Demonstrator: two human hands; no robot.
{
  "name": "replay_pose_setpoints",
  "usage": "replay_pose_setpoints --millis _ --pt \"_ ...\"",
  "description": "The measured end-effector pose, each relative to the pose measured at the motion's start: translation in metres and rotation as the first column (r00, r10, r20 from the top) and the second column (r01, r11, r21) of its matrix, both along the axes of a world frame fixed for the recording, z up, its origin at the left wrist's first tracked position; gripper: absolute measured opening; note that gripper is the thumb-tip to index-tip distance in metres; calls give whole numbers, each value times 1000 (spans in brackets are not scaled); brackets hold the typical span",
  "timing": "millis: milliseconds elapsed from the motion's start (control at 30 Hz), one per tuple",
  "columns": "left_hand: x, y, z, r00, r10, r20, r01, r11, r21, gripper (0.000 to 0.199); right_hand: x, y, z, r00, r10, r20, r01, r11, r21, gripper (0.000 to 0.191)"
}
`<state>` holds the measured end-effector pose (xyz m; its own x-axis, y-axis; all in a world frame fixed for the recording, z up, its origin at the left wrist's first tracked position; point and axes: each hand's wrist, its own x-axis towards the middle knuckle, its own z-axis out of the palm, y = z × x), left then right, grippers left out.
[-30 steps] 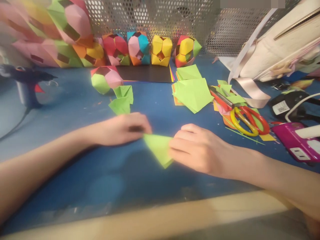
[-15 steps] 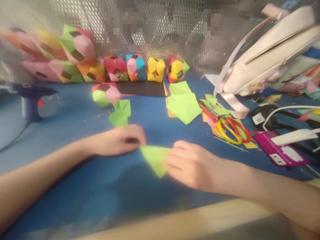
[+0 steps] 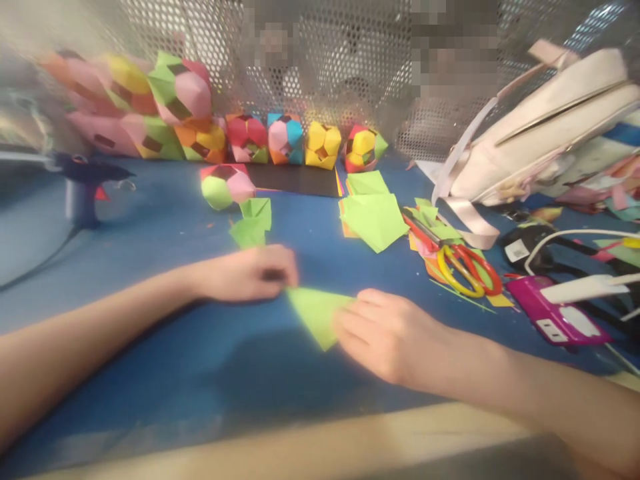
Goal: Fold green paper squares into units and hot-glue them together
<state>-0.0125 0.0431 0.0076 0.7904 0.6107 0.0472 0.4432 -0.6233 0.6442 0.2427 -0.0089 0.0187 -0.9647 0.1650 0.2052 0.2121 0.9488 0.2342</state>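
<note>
A light green piece of paper (image 3: 320, 313), folded to a triangle, is between my two hands above the blue tabletop (image 3: 165, 373). My left hand (image 3: 255, 273) pinches its left corner with closed fingers. On its right side, the fingers of my right hand (image 3: 390, 333) close over the edge and hide that corner. Just beyond my left hand lie folded green paper pieces (image 3: 253, 223). A stack of green paper sheets (image 3: 375, 217) rests farther back, past my right hand.
Several colourful folded-paper balls (image 3: 323, 143) line the back against a perforated metal panel (image 3: 320, 60). Scissors (image 3: 463, 267) lie on paper scraps at right, near a purple power strip (image 3: 560, 310) and a pale backpack (image 3: 545, 127). A dark glue gun (image 3: 83, 190) stands at left.
The whole view has shifted slightly, so things on the left appear farther right. Both hands keep their hold on the green paper, which looks much the same.
</note>
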Motion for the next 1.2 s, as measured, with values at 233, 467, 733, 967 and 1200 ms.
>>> replay_pose_setpoints --millis 233,467,733,967,1200 --pt "6 -4 2 999 34 -15 -35 999 -30 14 2 -3 -1 1000 3 19 -4 999 54 25" --pt "14 -8 1 996 87 -27 -86 995 50 15 1 -4 6 998 9 56 -13 997 72 25" --pt "13 -8 -1 996 84 -32 -81 993 80 11 2 -6 6 998 25 57 -30 997 75 24" --pt "11 -6 -3 998 45 -34 -41 992 118 11 3 -7 8 997 23 78 -29 997 76 23" --pt "35 -40 7 990 123 -67 -69 843 534 20 6 -12 8 977 -47 208 46 999 8 20"
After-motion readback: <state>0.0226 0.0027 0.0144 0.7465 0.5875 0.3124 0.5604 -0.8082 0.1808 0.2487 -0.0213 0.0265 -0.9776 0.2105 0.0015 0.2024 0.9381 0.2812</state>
